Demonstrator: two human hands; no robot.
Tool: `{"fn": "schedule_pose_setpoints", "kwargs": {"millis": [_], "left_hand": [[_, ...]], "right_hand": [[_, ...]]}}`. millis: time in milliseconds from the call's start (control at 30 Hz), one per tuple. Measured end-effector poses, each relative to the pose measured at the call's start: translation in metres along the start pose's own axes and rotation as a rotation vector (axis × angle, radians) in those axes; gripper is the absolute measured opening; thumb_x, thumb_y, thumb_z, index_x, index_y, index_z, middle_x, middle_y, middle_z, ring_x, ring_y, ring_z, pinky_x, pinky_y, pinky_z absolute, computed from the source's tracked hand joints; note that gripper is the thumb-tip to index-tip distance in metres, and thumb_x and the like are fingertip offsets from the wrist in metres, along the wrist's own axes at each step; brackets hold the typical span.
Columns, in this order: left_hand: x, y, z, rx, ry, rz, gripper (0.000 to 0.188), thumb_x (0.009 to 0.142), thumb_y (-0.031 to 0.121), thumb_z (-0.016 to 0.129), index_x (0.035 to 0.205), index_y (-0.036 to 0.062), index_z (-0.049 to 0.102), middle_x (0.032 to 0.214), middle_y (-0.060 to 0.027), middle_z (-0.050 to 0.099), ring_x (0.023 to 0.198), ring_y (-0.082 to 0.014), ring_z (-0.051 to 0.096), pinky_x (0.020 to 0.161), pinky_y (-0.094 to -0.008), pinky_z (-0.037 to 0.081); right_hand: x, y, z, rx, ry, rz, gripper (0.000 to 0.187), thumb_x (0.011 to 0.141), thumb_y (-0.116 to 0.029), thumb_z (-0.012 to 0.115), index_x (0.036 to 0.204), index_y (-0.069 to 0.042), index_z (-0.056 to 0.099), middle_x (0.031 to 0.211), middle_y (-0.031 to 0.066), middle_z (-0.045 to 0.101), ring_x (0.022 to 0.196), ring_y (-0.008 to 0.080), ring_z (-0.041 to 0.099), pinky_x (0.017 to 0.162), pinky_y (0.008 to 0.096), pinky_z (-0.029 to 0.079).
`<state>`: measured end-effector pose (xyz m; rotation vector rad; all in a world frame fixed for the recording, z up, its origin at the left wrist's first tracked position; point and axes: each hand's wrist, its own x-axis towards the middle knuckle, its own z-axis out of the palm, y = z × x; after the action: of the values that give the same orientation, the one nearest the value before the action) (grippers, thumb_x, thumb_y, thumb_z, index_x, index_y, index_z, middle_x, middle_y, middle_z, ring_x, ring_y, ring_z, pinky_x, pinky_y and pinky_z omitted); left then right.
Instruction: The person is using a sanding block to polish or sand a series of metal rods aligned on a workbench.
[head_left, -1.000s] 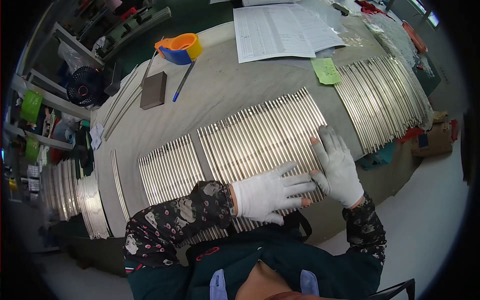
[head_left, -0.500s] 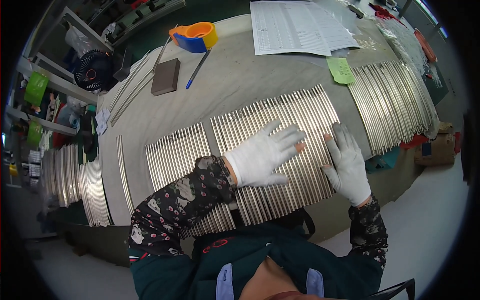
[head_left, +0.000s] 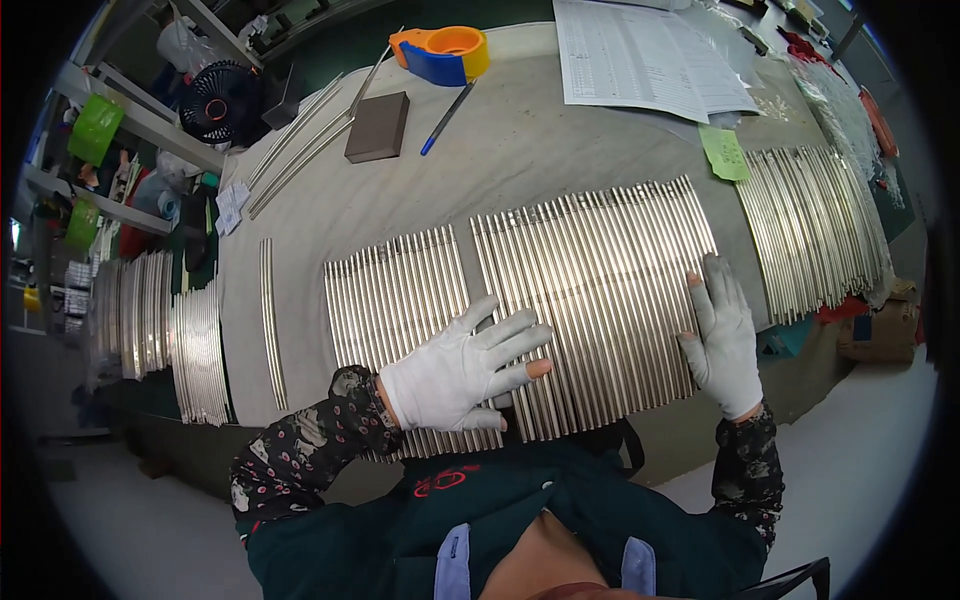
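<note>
Thin shiny metal rods lie side by side on the grey table in a wide row point(head_left: 610, 290) before me and a narrower row point(head_left: 395, 295) to its left. My left hand point(head_left: 460, 375), in a white glove with bare thumb tip, rests with spread fingers across the gap between the two rows, touching rods of both. At the right edge of the wide row lies my right hand point(head_left: 727, 345), gloved too, its fingers stretched out along the outermost rod. Neither hand grips anything.
More rods point(head_left: 815, 225) lie at the far right beside a green note point(head_left: 723, 153). Farther back are paper sheets point(head_left: 645, 60), a blue pen point(head_left: 447, 118), an orange and blue tape dispenser point(head_left: 440, 55) and a dark block point(head_left: 377, 127). A few loose rods point(head_left: 272, 325) lie left.
My left hand has slid left across the rods, from the middle of the wide row to its left edge. The right hand stays at the right edge. The whole view has shifted slightly.
</note>
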<state>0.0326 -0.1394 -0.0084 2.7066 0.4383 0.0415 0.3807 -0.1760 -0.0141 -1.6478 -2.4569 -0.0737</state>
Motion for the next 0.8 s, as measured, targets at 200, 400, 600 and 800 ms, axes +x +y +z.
{"fn": "schedule_pose_setpoints", "kwargs": {"millis": [200,400,600,800], "left_hand": [[0.022,0.001,0.008,-0.028,0.089,0.060,0.081,0.072,0.049,0.068,0.135,0.0085,0.037,0.144,-0.0186,0.032,0.134,-0.0353,0.031,0.107,-0.0613,0.021],[0.035,0.026,0.012,-0.104,0.179,0.095,0.077,0.073,0.047,0.068,0.134,0.0077,0.041,0.145,-0.0173,0.032,0.135,-0.0340,0.029,0.107,-0.0593,0.021],[0.009,0.017,0.006,-0.070,0.128,0.074,0.077,0.071,0.048,0.069,0.131,0.0072,0.043,0.144,-0.0176,0.034,0.134,-0.0336,0.032,0.108,-0.0575,0.022],[0.000,0.004,0.017,-0.033,0.138,0.067,0.079,0.071,0.049,0.069,0.133,0.0078,0.040,0.144,-0.0190,0.033,0.135,-0.0347,0.031,0.109,-0.0577,0.021]], "right_hand": [[-0.001,0.000,0.001,0.006,-0.001,0.011,0.062,0.095,-0.044,0.039,0.143,-0.007,0.031,0.143,0.0242,0.034,0.132,0.0446,0.033,0.108,0.0520,0.028],[0.002,0.000,0.001,0.027,0.002,0.007,0.062,0.094,-0.043,0.040,0.145,-0.009,0.029,0.143,0.0239,0.035,0.131,0.0449,0.033,0.108,0.0518,0.029],[-0.001,0.001,0.002,0.008,0.012,0.007,0.061,0.095,-0.045,0.037,0.144,-0.010,0.031,0.141,0.0242,0.036,0.130,0.0453,0.035,0.106,0.0515,0.031],[0.001,0.001,0.002,-0.003,0.017,-0.006,0.061,0.096,-0.045,0.036,0.145,-0.010,0.028,0.141,0.0245,0.036,0.129,0.0452,0.035,0.106,0.0514,0.031]]}}
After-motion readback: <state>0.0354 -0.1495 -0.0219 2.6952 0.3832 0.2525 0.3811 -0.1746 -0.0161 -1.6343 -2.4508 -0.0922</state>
